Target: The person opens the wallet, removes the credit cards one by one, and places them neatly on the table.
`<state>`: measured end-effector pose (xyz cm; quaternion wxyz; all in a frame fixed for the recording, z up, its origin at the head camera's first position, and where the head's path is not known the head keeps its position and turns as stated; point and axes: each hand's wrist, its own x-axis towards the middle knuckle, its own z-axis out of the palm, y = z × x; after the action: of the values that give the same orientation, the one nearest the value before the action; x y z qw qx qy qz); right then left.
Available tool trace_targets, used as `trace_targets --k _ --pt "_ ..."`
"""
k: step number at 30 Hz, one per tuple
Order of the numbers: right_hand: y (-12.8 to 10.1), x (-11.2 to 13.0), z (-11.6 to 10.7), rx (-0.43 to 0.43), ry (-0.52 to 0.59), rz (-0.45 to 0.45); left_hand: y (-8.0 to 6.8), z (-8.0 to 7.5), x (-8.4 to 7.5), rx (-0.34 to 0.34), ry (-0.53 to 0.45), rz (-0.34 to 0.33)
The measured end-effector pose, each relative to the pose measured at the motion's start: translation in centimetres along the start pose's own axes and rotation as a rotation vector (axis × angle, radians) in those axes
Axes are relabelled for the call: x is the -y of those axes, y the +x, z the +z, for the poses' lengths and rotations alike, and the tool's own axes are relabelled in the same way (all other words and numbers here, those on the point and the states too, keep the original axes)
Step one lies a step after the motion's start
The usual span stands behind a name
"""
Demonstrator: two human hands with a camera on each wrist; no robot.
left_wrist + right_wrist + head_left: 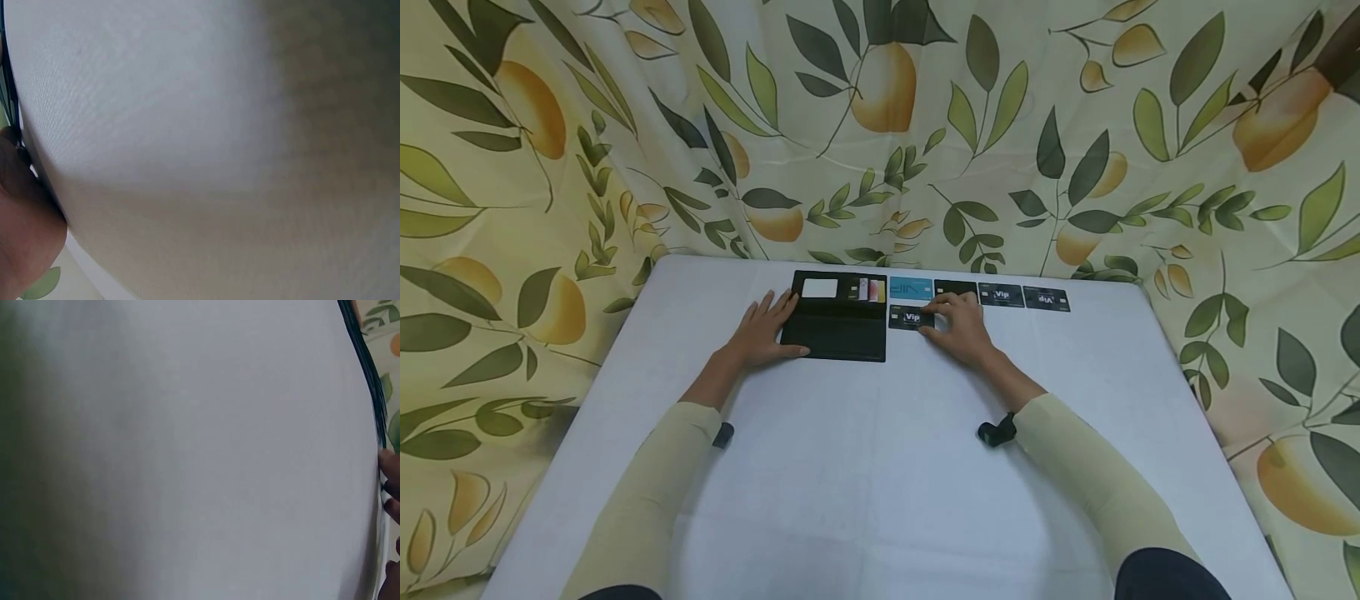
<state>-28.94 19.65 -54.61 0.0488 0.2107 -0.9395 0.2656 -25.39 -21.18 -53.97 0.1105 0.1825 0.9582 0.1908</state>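
Pinching: right hand (961, 327) fingers are curling on the thin black plastic Vip card (910, 318), just right of the open black leather wallet (838, 315).
Bracing: left hand (765, 332) is lying flat, fingers straight, on the wallet's left edge.
Handling: the card is looking light, stiff and slick; lifting by an edge is likely best.

Your left hand (765, 331): flat, palm down, fingers straight and spread | your right hand (958, 327): palm down, fingers bent, tips pressing down | both forearms: stretched forward, cream sleeves, a small black unit at each wrist

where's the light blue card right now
In the head view, the light blue card lies in the far row on the white table, just right of the open black wallet and left of the right hand.
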Motion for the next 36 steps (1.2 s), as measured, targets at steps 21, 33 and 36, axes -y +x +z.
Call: trace_targets --k 21,33,36 --pt "0.00 0.58 0.33 -0.048 -0.083 0.027 -0.04 -0.06 -0.10 0.013 0.008 -0.013" --pt "0.05 0.45 0.65 -0.062 -0.095 0.035 -0.27 -0.30 -0.36 0.004 -0.004 -0.011" --pt "0.10 0.40 0.72 -0.067 -0.101 0.034 -0.23 -0.29 -0.38 0.009 -0.003 -0.012"
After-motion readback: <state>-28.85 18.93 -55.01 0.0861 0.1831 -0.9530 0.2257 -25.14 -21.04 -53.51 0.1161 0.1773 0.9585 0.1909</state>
